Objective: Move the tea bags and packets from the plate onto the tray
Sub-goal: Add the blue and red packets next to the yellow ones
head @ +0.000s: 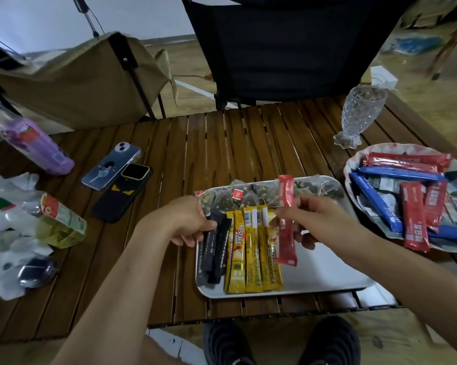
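Observation:
A white tray (pixel 327 272) lies near the table's front edge. Along its far side sit several tea bags (pixel 251 196). On its left half lie black stick packets (pixel 214 254) and yellow stick packets (pixel 251 254), side by side. My right hand (pixel 319 219) pinches a red stick packet (pixel 286 225) upright over the tray, just right of the yellow ones. My left hand (pixel 188 219) grips the top of the black packets. At the right, a plate (pixel 354 159) holds several red packets (pixel 414 219) and blue packets (pixel 375 204).
A glass vase (pixel 359 114) stands behind the plate. Two phones (pixel 116 180) lie left of the tray. A purple bottle (pixel 35 143), a yellow-green bottle (pixel 58 222) and crumpled plastic wrappers (pixel 8 233) crowd the left side. A dark chair (pixel 288 48) stands across the table.

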Demonstrator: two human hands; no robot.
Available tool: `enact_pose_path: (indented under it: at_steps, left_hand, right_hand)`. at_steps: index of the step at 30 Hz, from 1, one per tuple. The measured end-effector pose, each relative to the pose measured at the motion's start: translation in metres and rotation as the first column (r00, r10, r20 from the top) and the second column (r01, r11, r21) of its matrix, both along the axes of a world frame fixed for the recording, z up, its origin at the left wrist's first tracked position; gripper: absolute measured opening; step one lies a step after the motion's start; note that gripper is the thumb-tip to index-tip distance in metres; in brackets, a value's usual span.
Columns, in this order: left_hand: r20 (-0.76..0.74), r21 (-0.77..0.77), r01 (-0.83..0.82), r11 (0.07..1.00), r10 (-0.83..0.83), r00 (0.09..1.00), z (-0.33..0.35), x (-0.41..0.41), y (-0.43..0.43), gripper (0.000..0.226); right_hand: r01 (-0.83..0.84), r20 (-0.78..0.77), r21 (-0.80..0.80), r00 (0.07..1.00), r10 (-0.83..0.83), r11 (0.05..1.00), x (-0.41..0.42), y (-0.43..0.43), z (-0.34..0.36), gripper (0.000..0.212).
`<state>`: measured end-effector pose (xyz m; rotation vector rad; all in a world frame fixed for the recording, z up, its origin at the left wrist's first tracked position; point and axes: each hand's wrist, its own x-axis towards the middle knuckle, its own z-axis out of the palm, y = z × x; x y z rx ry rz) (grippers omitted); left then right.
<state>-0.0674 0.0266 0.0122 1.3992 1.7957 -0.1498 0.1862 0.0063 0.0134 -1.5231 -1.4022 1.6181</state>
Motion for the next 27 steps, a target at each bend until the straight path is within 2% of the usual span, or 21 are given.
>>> enact_pose_path:
  at_steps: [2,5,10,12,15,18,23,27]
  left_hand:
    - [-0.015,-0.015,0.005,1.000,-0.006,1.000,-0.001,0.000,0.000,0.019]
    - [-0.046,-0.035,0.013,0.999,-0.014,0.999,-0.002,-0.001,0.001,0.023]
    - [-0.050,-0.021,-0.007,1.000,0.006,0.999,0.002,-0.003,-0.001,0.030]
    - [-0.058,-0.018,-0.005,1.000,0.004,0.998,0.003,-0.004,-0.001,0.029]
    - [-0.070,-0.014,-0.005,1.000,0.004,0.998,0.003,-0.003,-0.002,0.030]
    - [-0.079,-0.011,-0.005,1.000,0.004,0.997,0.003,-0.002,-0.002,0.033]
    - [-0.084,0.002,0.001,1.000,0.000,0.996,0.002,-0.002,-0.002,0.036]
    - [-0.083,0.003,-0.001,1.000,0.001,0.997,0.001,-0.002,-0.002,0.037]
  right_hand:
    - [-0.007,-0.015,-0.033,1.000,0.006,0.999,0.000,0.002,0.000,0.029]
    - [-0.020,-0.031,-0.051,0.999,0.018,0.998,0.003,0.004,0.000,0.024]
    - [-0.076,0.006,-0.018,0.997,0.076,0.997,0.016,0.008,0.004,0.031]
    - [-0.082,0.108,0.025,0.991,0.079,0.996,0.023,0.008,0.004,0.034]
    - [-0.145,0.359,0.112,0.928,0.096,0.983,0.031,0.008,0.000,0.034]
    - [-0.178,0.442,0.077,0.888,0.126,0.981,0.034,0.007,-0.008,0.031]
    - [-0.152,0.401,-0.016,0.904,0.146,0.988,0.019,0.003,-0.019,0.028]
    - [-0.151,0.385,-0.020,0.911,0.147,0.988,0.010,-0.001,-0.022,0.035]
